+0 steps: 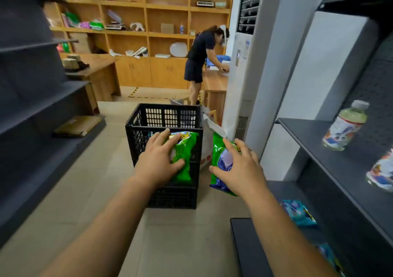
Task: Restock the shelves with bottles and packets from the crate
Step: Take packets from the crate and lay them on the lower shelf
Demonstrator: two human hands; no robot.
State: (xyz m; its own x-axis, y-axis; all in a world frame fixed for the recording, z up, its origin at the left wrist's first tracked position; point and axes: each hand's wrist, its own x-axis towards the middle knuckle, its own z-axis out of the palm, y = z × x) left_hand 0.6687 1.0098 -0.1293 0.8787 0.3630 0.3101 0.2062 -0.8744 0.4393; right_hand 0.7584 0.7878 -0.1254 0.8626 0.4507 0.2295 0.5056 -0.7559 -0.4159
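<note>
A black plastic crate [163, 117] stands on the tiled floor ahead of me. My left hand [158, 159] grips a green snack packet [184, 149] over the crate's near right corner. My right hand [239, 168] holds a second green packet [220, 159] with a blue picture, to the right of the crate and above the floor. On the dark shelf unit [331, 155] to my right stands a bottle [345, 125] with pale drink; a second bottle [381, 172] sits at the frame edge. A blue packet [298, 213] lies on the lower shelf.
An empty dark shelf rack [40, 98] lines the left side, with a flat cardboard piece [76, 125] on its bottom level. A white standing air conditioner [242, 64] rises behind the crate. A person [200, 59] bends over a wooden table at the back, before wooden wall shelves.
</note>
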